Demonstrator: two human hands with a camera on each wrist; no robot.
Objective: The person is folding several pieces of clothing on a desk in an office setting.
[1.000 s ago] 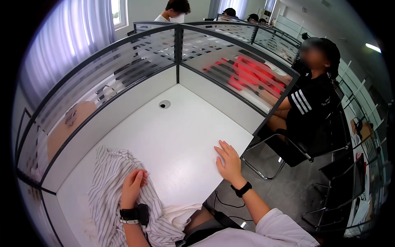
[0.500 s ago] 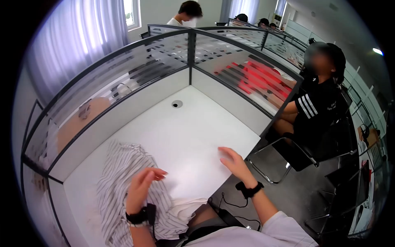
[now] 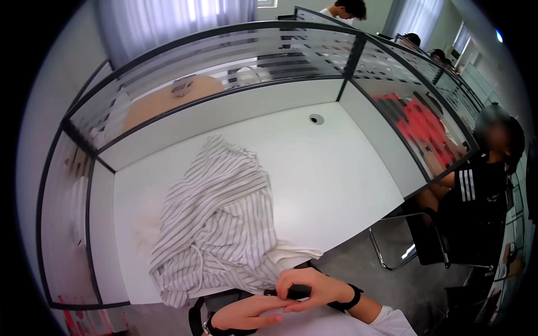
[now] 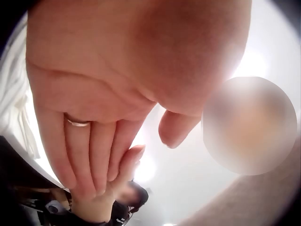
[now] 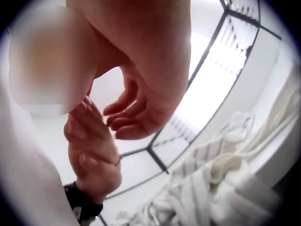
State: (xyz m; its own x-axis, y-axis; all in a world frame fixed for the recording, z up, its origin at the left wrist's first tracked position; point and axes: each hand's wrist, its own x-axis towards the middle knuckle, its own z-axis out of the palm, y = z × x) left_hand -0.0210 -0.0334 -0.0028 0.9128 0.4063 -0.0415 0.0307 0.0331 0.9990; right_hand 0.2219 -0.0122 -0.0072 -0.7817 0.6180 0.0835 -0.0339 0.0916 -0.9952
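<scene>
A white garment with dark stripes [image 3: 224, 218] lies crumpled on the desk [image 3: 330, 179], with a thin cord across its lower part. Plain white cloth [image 3: 294, 253] spreads from its right side to the desk's front edge. Close to the person's body, below the garment, the left hand [image 3: 249, 311] extends its fingers and wears a ring [image 4: 77, 123]. Beside and partly over it is the right hand [image 3: 316, 288], fingers loosely bent, with nothing visible between them in the right wrist view. The two hands overlap at the fingers. Neither touches the garment.
Low partitions with striped glass [image 3: 224, 67] enclose the desk's back and sides. A round cable hole [image 3: 316, 119] sits near the back corner. To the right, a person in black [image 3: 476, 190] sits on a metal-framed chair [image 3: 428, 241] beyond the partition, near red cloth [image 3: 420, 126].
Both hands have drawn back from over the desk toward the body and come together. The left hand has left the garment. The head view has turned left, bringing the garment nearer the middle.
</scene>
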